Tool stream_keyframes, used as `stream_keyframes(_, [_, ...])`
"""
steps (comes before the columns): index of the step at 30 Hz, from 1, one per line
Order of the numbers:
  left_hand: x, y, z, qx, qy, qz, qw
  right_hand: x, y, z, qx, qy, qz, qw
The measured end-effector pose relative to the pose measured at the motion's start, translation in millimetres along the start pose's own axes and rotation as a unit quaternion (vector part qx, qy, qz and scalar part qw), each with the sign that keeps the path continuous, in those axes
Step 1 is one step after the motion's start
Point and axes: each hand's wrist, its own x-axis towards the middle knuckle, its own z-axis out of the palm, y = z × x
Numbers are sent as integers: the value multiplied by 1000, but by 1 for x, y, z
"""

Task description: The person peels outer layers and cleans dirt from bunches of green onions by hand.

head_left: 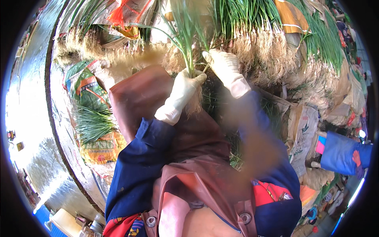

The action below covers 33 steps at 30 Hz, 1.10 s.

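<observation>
Large printed lettering (99,145) crosses the yellow-orange plastic sack (91,155) at left; small red lettering (304,118) marks the whitish woven sack (303,136) at right.

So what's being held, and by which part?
The left hand grips a bunch of green onions low on the stems, above the roots; for the right hand, I can't tell.

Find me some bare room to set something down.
The wet floor at far left looks mostly bare, bordered on its right by a dark groove. It's crowded ahead, where rooted green bunches lie packed, and around the left hand, holding a bunch with the right hand close by.
</observation>
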Motion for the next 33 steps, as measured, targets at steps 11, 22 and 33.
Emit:
stream_keyframes(11, [-23, 10, -8, -244, -79, -91, 962, -5, 103, -38, -80, 95, 57, 991])
stream_keyframes(22, [-22, -5, -19, -534, -235, -241, 775, -41, -28, 12, 728, -173, 130, 651])
stream_keyframes(33, [-70, 101, -52, -517, -94, 55, 849, 14, 54, -31, 10, -153, 304, 940])
